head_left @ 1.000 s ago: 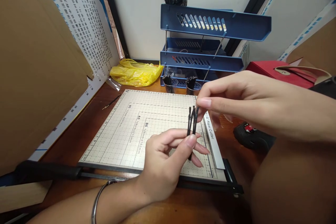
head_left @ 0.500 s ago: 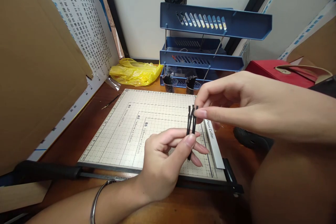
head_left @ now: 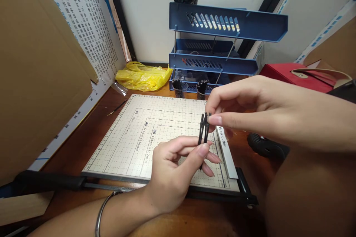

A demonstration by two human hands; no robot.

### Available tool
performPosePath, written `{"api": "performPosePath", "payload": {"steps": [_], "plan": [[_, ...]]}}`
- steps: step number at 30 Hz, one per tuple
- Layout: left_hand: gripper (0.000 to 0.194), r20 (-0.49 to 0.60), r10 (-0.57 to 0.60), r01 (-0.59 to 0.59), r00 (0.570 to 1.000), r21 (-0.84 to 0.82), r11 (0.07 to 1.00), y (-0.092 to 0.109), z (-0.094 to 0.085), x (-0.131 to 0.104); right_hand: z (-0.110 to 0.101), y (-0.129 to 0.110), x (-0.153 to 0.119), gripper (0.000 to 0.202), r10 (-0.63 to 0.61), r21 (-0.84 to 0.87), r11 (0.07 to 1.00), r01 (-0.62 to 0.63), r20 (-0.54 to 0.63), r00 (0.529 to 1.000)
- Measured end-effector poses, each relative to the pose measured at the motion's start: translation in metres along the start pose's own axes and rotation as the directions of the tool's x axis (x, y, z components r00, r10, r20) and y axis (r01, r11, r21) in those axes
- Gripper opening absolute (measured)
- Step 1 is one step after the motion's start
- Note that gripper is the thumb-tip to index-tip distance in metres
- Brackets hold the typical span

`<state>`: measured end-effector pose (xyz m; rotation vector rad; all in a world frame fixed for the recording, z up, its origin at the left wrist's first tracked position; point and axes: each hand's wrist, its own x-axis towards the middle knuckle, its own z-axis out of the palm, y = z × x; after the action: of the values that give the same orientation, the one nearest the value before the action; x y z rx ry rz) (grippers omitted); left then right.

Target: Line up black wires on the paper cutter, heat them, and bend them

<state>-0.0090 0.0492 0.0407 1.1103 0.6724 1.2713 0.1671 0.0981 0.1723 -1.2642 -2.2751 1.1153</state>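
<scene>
Two bare hands meet above one cream-coloured, grid-printed paper cutter (head_left: 122,140) with a black edge. The left hand (head_left: 175,174), one silver metal bangle (head_left: 101,211) at its wrist, pinches a small bundle of thin black strips (head_left: 200,129) between thumb and fingers, the rest of its fingers loosely spread. At least three upper ends stick up from this grasp, slightly fanned; the exact number cannot be told, since the strips overlap. The right hand (head_left: 258,114) has its thumb and forefinger pressed together around the upper end of the rightmost strip. The bundle is held clear of the board, near its right side.

One loose dark strip with a golden tip (head_left: 118,106) lies on the brown wooden table (head_left: 83,133), just left of the board.

Two small clear plastic cups (head_left: 183,89) stand beyond the cutter's far edge, each holding an upright cluster of thin black sticks (head_left: 176,82), too many to count. Behind them stands one blue plastic tray rack (head_left: 258,27) with three tiers; clear plastic packaging shows in the lowest. One crumpled yellow plastic bag (head_left: 143,77) lies to its left.
</scene>
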Motion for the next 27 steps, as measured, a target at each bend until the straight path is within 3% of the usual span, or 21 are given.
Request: {"api": "performPosePath", "payload": {"steps": [8,17,27], "plan": [[0.012,0.016,0.0,0.0,1.0,-0.012,1.0,-0.001,0.001,-0.003,-0.001,0.0,-0.002,0.015,0.013,0.071,0.997,-0.015,0.026,1.0],[0.014,0.007,-0.004,0.004,1.0,0.018,1.0,0.0,0.001,-0.002,-0.004,0.008,-0.003,0.018,0.018,-0.083,0.996,-0.021,-0.025,1.0],[0.014,0.01,0.001,-0.001,1.0,0.036,0.999,0.001,0.002,-0.001,-0.002,0.008,-0.008,0.014,0.029,-0.144,0.989,-0.037,-0.055,0.998]]}}
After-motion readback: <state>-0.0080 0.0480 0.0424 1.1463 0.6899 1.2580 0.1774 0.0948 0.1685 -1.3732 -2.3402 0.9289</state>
